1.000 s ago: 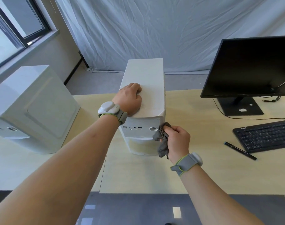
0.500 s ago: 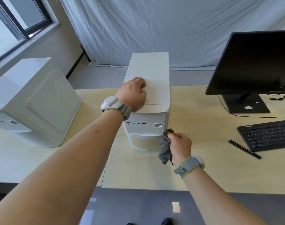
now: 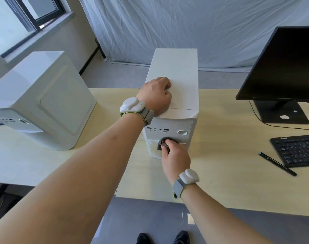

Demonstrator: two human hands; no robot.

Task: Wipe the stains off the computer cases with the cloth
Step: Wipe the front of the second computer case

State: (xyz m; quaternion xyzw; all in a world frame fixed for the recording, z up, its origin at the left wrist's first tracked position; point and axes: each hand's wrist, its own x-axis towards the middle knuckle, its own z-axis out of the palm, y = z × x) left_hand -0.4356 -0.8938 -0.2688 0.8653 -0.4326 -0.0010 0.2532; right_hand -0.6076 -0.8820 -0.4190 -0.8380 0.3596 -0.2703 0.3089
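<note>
1. Computer cases: two white towers stand on the pale desk [image 3: 220, 173]. The centre case [image 3: 175, 81] stands upright at 12 o'clock from the viewer; the second case [image 3: 44, 101] stands well apart at 10 o'clock.
2. Cloth [image 3: 163, 142]: grey, bunched, pressed against the centre case's front panel just below the round power button [image 3: 182, 132].
3. Right hand [image 3: 175, 158]: fingers curled round the cloth, gripping it against the panel.
4. Left hand [image 3: 156, 95]: resting palm-down on the case top near its front edge, fingers bent, grasping nothing; it appears to steady the tower.
5. Bystanders: monitor [image 3: 282, 67] at 2 o'clock, keyboard [image 3: 298, 150] and pen [image 3: 277, 163] at 3 o'clock.
6. Risks, as judged: an upward stroke could press the power button, since the cloth lies just beneath it; a hard push could slide or tip the tall, narrow case if the steadying hand lifts; the second case may go unwiped. No stains are discernible here.
</note>
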